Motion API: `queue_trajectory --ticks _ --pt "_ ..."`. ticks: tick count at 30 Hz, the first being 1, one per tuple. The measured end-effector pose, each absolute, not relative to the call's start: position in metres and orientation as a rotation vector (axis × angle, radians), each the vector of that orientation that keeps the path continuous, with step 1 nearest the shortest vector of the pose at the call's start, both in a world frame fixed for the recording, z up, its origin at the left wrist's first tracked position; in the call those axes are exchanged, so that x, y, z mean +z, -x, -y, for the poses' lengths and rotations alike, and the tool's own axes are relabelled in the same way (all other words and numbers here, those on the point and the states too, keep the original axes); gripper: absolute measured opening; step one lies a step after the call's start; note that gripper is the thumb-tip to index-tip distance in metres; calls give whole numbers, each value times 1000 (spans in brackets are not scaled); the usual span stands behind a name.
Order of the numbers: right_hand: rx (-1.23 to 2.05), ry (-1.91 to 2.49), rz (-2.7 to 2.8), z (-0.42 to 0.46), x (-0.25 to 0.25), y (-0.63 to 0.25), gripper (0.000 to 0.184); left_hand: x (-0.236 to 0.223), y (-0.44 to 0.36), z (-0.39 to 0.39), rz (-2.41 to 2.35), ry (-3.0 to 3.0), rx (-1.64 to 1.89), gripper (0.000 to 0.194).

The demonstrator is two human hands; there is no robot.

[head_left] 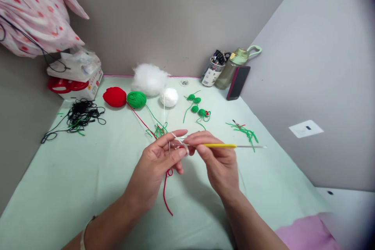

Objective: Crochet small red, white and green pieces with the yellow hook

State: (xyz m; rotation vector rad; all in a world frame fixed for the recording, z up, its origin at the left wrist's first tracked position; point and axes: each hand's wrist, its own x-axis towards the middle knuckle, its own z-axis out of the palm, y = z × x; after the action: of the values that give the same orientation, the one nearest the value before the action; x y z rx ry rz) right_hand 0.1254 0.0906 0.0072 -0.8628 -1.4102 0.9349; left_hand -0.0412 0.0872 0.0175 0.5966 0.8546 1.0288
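Observation:
My right hand [218, 160] grips a yellow-handled crochet hook [222, 146], whose one metal end points right while the other meets the work at my left fingertips. Between the thumb and fingers of my left hand [158, 164] is a small crochet piece [185, 149] in white and red, mostly hidden by the fingers. White yarn passes over my left index finger and leads back to a white yarn ball [169, 97]. A red yarn tail [166, 199] hangs below my left hand. Red yarn also runs from a red yarn ball [115, 97] toward that hand.
Behind my hands are a green yarn ball [136, 99], white stuffing [150, 79] and several small green crochet pieces [202, 113]. Tangled black cord [80, 113] lies left, green yarn scraps [246, 133] right. A pen holder [211, 74], a bottle [227, 72] and a phone [238, 83] stand back right.

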Motion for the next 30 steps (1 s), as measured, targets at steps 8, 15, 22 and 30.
queue_trajectory --ticks 8,15,22,30 --pt "1167 843 1200 -90 4 -129 19 21 41 -85 -899 -650 1046 27" --pt "1155 845 1172 -90 8 -128 21 24 41 -85 -867 -652 1033 25" --pt "1029 876 1288 -84 9 -127 21 21 44 -84 -933 -715 1040 23" --pt "265 874 1882 -75 3 -128 32 15 39 -81 -938 -754 1111 38"
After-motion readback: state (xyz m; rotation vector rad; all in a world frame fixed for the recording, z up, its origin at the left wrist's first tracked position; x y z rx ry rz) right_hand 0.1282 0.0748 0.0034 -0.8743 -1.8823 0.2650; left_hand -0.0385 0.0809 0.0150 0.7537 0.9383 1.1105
